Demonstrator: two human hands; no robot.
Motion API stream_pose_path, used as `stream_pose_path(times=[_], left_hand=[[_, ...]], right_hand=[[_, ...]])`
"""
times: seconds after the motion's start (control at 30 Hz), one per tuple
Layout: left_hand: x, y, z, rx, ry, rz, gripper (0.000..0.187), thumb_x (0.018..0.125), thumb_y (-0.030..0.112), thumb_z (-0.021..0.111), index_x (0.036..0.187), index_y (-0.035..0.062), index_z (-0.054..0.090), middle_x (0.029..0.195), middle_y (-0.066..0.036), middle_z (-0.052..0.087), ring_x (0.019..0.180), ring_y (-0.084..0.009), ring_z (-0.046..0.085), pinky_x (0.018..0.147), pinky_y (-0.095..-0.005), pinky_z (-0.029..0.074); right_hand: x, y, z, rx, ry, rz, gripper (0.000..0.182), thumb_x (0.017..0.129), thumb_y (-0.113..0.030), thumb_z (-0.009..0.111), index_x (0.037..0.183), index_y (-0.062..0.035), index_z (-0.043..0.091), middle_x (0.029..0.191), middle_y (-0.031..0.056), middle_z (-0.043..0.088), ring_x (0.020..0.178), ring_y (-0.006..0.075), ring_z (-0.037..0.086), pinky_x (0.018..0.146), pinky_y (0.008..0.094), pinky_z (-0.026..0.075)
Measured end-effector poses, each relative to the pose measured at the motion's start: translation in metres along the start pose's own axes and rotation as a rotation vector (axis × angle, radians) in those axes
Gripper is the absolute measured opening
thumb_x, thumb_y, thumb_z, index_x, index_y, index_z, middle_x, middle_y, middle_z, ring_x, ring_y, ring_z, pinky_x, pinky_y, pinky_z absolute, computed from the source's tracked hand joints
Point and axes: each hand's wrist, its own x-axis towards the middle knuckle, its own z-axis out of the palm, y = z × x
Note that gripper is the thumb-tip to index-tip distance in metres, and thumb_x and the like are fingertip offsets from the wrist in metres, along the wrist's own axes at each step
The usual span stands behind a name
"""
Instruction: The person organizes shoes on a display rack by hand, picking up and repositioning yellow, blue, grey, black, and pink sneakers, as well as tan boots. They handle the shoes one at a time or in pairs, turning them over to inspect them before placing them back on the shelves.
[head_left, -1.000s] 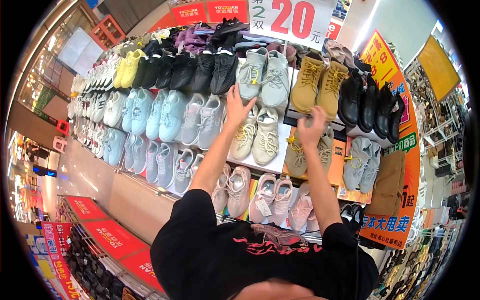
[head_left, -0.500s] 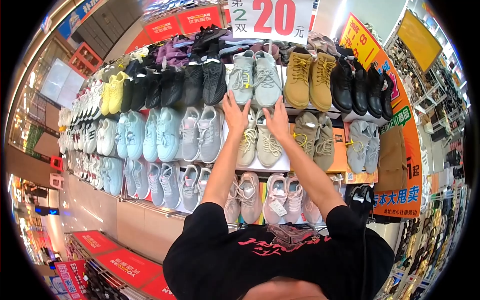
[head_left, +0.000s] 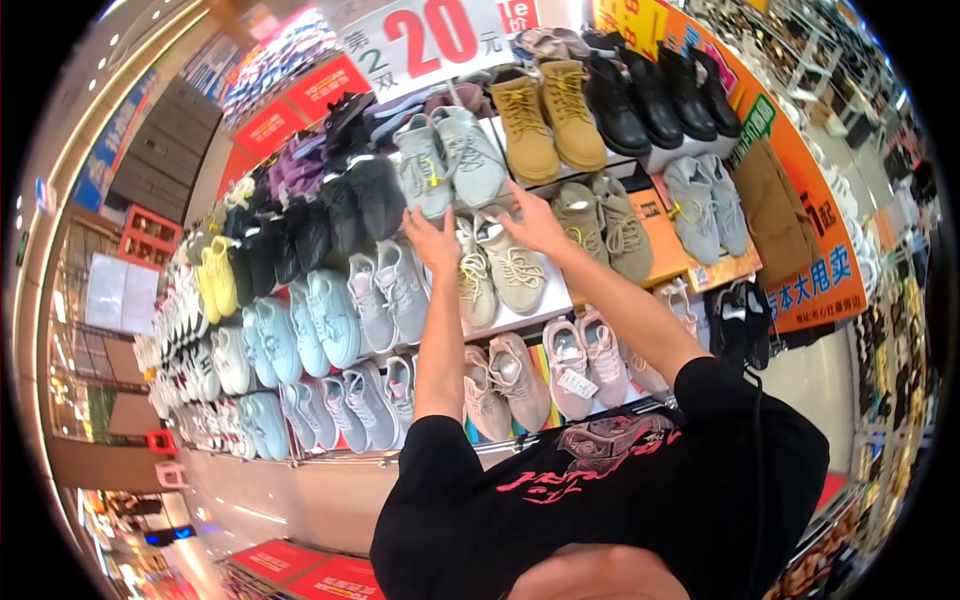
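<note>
A pair of pale grey sneakers (head_left: 470, 160) with a yellow tie on the laces sits on the upper row, toes toward me. My left hand (head_left: 434, 243) is at the toe of the left grey shoe, fingers apart. At the right shoe's outer front edge is my right hand (head_left: 537, 222), its fingers also spread and nothing enclosed in them. Directly below, between my forearms, stands a pair of beige lace-up sneakers (head_left: 512, 265); my hands overlap its heel end in this view.
Tan boots (head_left: 573, 118) and black boots (head_left: 617, 108) stand to the right on the top row. Black shoes (head_left: 375, 200) and light blue sneakers (head_left: 333, 318) fill the left side. Pink sneakers (head_left: 517, 378) line the lower row. A price sign (head_left: 425, 42) rises behind.
The view has turned and tilted, so the display appears slanted and shifted left. My hands remain by the grey sneakers' toes, with the right hand slightly farther out to the side.
</note>
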Motion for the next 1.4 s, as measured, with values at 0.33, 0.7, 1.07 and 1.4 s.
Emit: stream_pose_path(times=[0.33,0.7,1.07,1.4], left_hand=[[-0.025,0.129,0.025,-0.123,0.228,0.119,0.052,0.088,0.026,0.071,0.128,-0.0004,0.050,0.129,-0.024,0.048,0.123,-0.0400,0.043,0.107,-0.0508,0.032],[-0.073,0.302,0.202,-0.143,-0.494,0.090,0.091,0.087,0.036,0.075,0.151,-0.0087,0.027,0.140,-0.033,0.041,0.127,-0.0466,0.047,0.108,-0.0455,0.041],[-0.089,0.330,0.216,-0.079,-0.275,-0.058,0.069,0.097,0.034,0.066,0.145,-0.0097,0.041,0.137,-0.029,0.051,0.127,-0.0436,0.049,0.108,-0.0460,0.040],[-0.102,0.373,0.214,-0.085,-0.118,0.127,0.071,0.089,0.024,0.073,0.144,-0.0062,0.039,0.138,-0.027,0.044,0.130,-0.0424,0.044,0.113,-0.0465,0.033]], right_hand=[[-0.039,0.105,-0.217,-0.088,0.736,0.030,0.041,0.078,-0.009,0.070,0.118,-0.0015,0.060,0.115,0.0159,0.059,0.108,0.0334,0.059,0.097,0.0419,0.047],[0.031,0.188,-0.278,-0.348,0.474,0.008,0.079,0.079,-0.035,0.079,0.143,-0.0019,0.047,0.141,0.0263,0.049,0.127,0.0435,0.048,0.109,0.0493,0.039],[0.031,0.201,-0.277,-0.258,0.560,-0.065,0.066,0.084,-0.034,0.075,0.139,-0.0040,0.054,0.139,0.0222,0.053,0.120,0.0414,0.051,0.103,0.0488,0.042],[0.023,0.189,-0.341,-0.093,0.783,-0.127,0.050,0.079,-0.014,0.074,0.125,-0.0023,0.058,0.133,0.0206,0.056,0.125,0.0406,0.051,0.108,0.0497,0.039]])
